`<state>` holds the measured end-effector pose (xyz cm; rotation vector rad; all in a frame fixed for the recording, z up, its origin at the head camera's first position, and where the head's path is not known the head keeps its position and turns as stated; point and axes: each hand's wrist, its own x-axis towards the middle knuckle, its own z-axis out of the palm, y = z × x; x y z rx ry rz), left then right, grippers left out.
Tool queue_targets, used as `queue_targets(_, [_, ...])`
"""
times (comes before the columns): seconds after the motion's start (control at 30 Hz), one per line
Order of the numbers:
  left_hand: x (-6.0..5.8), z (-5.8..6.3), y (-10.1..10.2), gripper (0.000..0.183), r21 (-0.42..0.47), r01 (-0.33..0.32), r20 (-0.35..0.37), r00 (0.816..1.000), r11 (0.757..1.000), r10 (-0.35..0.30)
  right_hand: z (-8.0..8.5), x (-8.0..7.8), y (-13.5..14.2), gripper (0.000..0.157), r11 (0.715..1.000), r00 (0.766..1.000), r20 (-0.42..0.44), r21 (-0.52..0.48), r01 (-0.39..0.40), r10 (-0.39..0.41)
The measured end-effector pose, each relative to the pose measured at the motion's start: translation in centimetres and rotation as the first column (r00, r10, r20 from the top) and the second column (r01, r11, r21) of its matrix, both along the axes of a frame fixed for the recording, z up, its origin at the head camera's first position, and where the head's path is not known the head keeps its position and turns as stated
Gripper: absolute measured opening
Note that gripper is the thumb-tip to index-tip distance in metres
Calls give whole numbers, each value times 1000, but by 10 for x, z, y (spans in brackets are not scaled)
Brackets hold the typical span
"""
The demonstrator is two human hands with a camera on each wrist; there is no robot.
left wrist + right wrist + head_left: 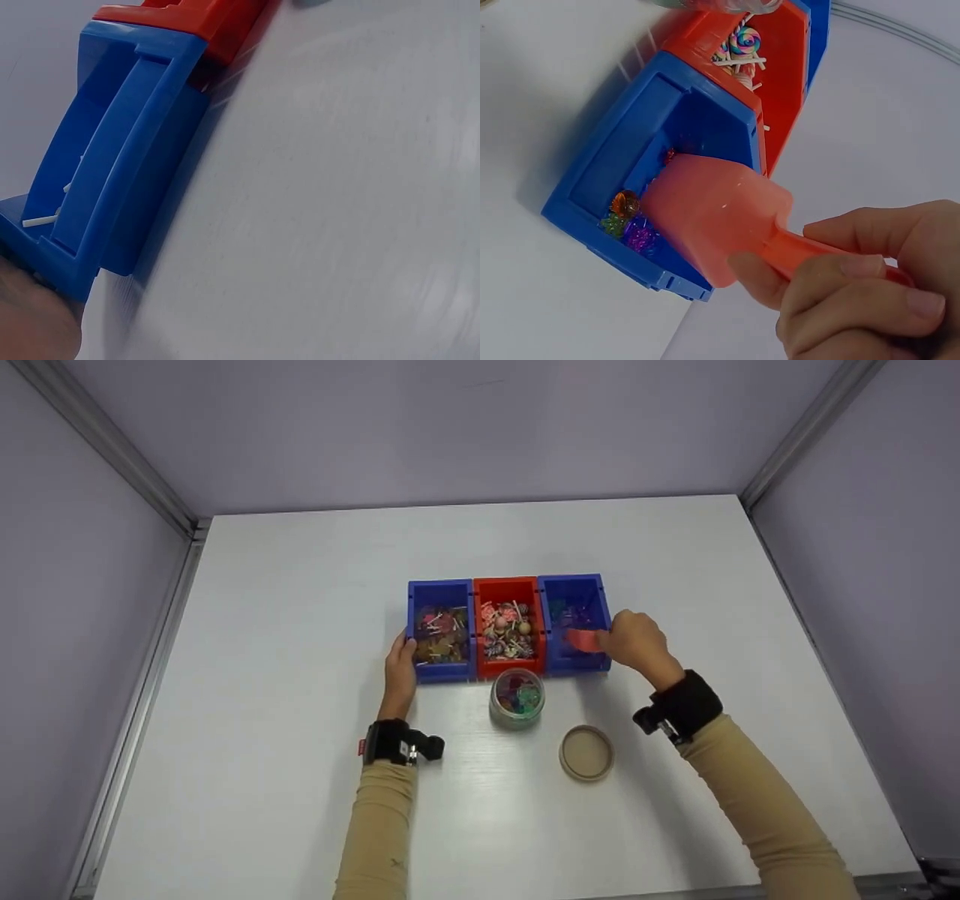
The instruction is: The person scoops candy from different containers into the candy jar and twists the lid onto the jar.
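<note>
My right hand [636,641] grips the handle of a translucent red scoop [712,210]. The scoop's blade reaches down into the right blue bin [619,150], where several shiny coloured beads or gems [626,204] lie against its front end. At the left blue bin [442,672], my left hand [400,679] rests against the outer left side, fingers along the wall. That bin holds small lollipop-like pieces with white sticks. Between the two blue bins sits a red bin [510,667] of swirled mini lollipops [508,622].
Just in front of the red bin stands a clear jar [516,718] with colourful pieces inside. A round tan lid [586,754] lies on the white table [480,825] to the jar's right. Pale walls [465,435] enclose the table's back and sides.
</note>
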<state>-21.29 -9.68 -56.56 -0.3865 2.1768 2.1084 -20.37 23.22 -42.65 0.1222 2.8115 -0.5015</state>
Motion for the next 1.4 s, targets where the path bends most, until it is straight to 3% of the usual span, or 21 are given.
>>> queue_targets(0.1, [0,-1,0,50,-12,-4,0,1000,1000,4,3,-6,-4,30,999,995,91,34,24,-27])
queue_targets(0.17, [0,-2,0,50,-26,-6,5,1000,1000,6,3,-8,-6,36,998,990,132,46,35,-41])
queue_targets(0.37, [0,-2,-1,53,-24,15,76,997,1000,-13,1,-13,-13,52,995,980,182,83,62,-76])
queue_targets(0.8, [-1,-1,-2,53,-36,22,100,995,999,-18,-3,-14,-18,44,991,979,181,112,71,-91])
queue_targets(1.2, [-1,-2,-1,52,-39,3,69,998,999,0,-8,-23,-25,61,981,972,209,179,75,-112])
queue_targets(1.4, [-1,-2,-1,50,-38,2,17,1000,999,-2,-11,-23,-27,64,974,975,183,209,87,-127])
